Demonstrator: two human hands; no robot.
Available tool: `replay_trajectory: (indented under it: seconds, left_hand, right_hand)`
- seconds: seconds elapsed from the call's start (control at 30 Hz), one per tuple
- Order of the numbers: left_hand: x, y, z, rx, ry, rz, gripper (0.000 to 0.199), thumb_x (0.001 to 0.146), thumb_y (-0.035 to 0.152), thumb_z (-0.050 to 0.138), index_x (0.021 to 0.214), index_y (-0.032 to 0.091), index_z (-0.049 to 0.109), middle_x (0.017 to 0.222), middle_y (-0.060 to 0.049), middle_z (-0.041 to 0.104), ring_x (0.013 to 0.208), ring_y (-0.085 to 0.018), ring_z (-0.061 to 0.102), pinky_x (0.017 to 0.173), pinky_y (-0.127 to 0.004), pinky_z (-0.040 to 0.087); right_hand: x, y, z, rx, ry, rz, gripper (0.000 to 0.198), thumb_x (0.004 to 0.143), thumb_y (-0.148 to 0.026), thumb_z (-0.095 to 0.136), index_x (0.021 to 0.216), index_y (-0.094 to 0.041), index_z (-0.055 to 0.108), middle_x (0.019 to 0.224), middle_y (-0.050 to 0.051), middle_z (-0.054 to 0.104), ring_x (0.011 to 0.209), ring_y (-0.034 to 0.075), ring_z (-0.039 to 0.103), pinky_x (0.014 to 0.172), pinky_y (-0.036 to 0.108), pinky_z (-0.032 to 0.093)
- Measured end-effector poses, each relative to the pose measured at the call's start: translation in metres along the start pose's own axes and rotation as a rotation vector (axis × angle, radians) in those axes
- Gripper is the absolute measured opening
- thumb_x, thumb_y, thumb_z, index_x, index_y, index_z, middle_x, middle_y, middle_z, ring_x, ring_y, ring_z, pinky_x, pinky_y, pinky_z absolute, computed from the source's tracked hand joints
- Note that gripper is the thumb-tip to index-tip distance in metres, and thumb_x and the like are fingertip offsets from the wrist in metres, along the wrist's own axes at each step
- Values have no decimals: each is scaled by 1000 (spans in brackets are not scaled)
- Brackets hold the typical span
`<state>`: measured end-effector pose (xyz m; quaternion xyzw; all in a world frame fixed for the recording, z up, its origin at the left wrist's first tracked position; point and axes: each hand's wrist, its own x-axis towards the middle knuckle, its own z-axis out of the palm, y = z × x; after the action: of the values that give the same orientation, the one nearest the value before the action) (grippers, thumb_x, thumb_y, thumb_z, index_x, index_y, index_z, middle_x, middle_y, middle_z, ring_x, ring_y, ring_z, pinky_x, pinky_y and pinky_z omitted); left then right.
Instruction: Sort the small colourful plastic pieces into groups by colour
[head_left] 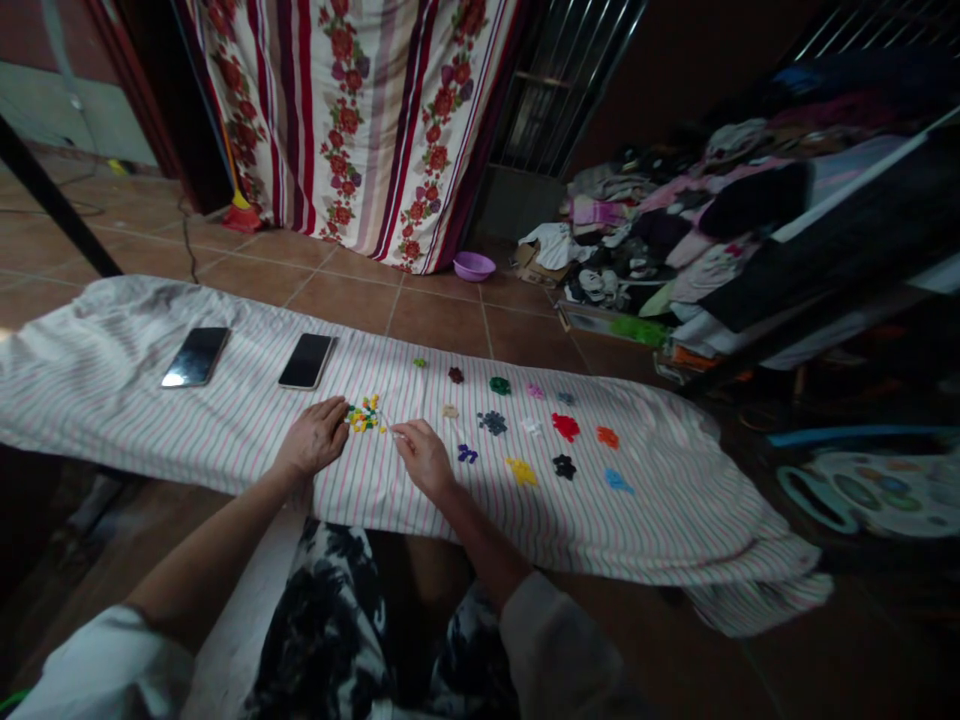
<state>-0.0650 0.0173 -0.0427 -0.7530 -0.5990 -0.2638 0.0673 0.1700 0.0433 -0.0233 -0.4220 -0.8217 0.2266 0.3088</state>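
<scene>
Unmarked phones [196,356] beside hands [315,438]

Home interior: tiled floor [450,320], floral curtain [360,120], heaped clothes [675,240], striped cloth [225,420] spread low.

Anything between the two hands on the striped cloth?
Head view: a mixed pile of small yellow, green and red pieces lies between the left hand and right hand.

Dim, murky, edges stretched and dark
</scene>
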Motion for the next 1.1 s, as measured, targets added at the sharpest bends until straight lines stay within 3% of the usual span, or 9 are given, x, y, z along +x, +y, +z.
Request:
replay_trajectory:
  seconds: [0.37,0.63,1.1]
  left_hand:
    - [1,3,-7,6,-2,34,34,92,30,38,115,17,60,122,-14,60,116,-25,55,99,-44,47]
    - [2,5,-9,18,-5,31,34,92,30,38,116,16,57,122,-13,60,117,-24,54,100,-42,45]
    - [2,7,-9,21,4,18,33,91,30,39,112,13,57,122,-15,60,117,-24,54,101,-42,44]
  right_hand:
    - [36,-28,21,-150,-186,35,29,91,-21,50,114,-29,66,104,4,56,97,16,57,86,26,46]
    - [47,-20,27,-150,-150,98,26,92,-21,48,109,-26,67,101,4,59,91,14,58,83,24,44]
    - [56,-27,23,-194,-200,171,21,89,-25,53,104,-27,67,99,4,60,85,16,60,75,25,43]
